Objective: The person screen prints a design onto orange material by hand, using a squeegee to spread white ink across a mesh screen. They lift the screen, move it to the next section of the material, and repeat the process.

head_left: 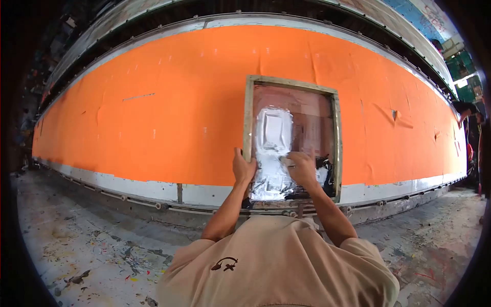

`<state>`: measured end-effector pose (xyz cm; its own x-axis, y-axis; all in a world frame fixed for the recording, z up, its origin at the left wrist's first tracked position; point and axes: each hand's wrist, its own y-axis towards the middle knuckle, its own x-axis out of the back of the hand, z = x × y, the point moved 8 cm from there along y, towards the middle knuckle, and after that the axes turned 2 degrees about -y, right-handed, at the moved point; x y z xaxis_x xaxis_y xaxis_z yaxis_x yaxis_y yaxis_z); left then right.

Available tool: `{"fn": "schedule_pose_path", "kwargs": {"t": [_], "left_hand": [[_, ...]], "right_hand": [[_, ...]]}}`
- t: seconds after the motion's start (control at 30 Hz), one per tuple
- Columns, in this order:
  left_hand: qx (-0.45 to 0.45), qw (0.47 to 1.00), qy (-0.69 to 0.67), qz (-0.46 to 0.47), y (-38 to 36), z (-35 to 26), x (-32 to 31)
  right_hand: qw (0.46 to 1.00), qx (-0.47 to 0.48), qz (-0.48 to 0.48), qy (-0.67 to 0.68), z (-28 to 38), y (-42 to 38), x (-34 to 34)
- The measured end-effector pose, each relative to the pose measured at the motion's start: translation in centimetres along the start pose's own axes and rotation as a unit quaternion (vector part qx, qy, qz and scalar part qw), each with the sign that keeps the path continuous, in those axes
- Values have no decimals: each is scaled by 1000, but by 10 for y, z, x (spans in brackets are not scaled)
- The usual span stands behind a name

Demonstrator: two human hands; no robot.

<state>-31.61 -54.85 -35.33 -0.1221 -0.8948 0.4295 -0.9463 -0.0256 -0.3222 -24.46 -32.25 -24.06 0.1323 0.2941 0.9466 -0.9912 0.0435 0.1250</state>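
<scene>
A wooden-edged printing screen [337, 138] lies on the orange fabric [179, 107] in front of me. White ink [276, 179] covers the left and near part of its mesh, around a pale rectangular patch [273, 130]. Dark smears [324, 171] show at the mesh's near right. My left hand [244, 166] grips the screen's left bar near the front corner, thumb up along the wood. Over the inked mesh, my right hand [302, 168] has its fingers curled; what they hold, if anything, is too small to make out.
The long table's pale near edge [133, 188] carries a rail with bolts [161, 206]. Creases and a small tear [395, 115] mark the fabric on the right. Another long table [117, 25] runs behind. Part of a person [465, 110] shows at the far right. The floor [102, 256] is paint-spattered.
</scene>
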Motion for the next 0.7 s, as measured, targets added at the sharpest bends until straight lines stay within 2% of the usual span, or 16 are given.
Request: {"fn": "schedule_pose_path", "kwargs": {"t": [0.03,0.07,0.1,0.13,0.17,0.2,0.27,0.33,0.4,0.43,0.47,0.53,0.57,0.6,0.67,0.7], "left_hand": [[-27,1000,8,3,0,-1,-2],[-59,998,15,9,1,-7,-8],[-74,997,13,19,-3,-9,-16],[-71,997,-16,8,-7,-8,-19],[-68,997,-46,-3,-6,-13,-29],[-79,996,-46,6,-5,-20,-45],[-62,997,-21,-43,-17,-36,-99],[-98,994,-9,-46,-36,-67,-163],[-46,999,14,-9,-51,-71,-216],[-102,994,9,-47,-58,-79,-204],[-108,993,9,-43,-68,-79,-211],[-69,997,-35,-4,-87,-80,-222],[-77,997,9,0,-93,-78,-222],[-71,997,11,2,-91,-71,-226],[-156,977,128,-71,-91,-65,-220],[-121,981,146,-38,-89,-62,-219]], "right_hand": [[998,-39,-43,2,-29,-17,24],[985,-130,-104,40,-73,-39,40],[943,-272,-113,152,-125,-66,53],[868,-355,-171,302,-169,-101,56],[737,-415,-219,487,-231,-139,30],[732,-416,-232,487,-254,-151,42],[789,-488,-183,324,-318,-174,74],[791,-478,-202,324,-363,-172,124],[791,-468,-217,330,-398,-172,157],[775,-501,-159,351,-402,-171,148],[762,-521,-113,367,-419,-182,145],[769,-494,-164,372,-440,-216,139],[776,-463,-205,377,-443,-231,140],[776,-467,-199,374,-437,-240,139],[801,-443,-212,343,-414,-251,141],[808,-451,-172,338,-416,-253,135]]}}
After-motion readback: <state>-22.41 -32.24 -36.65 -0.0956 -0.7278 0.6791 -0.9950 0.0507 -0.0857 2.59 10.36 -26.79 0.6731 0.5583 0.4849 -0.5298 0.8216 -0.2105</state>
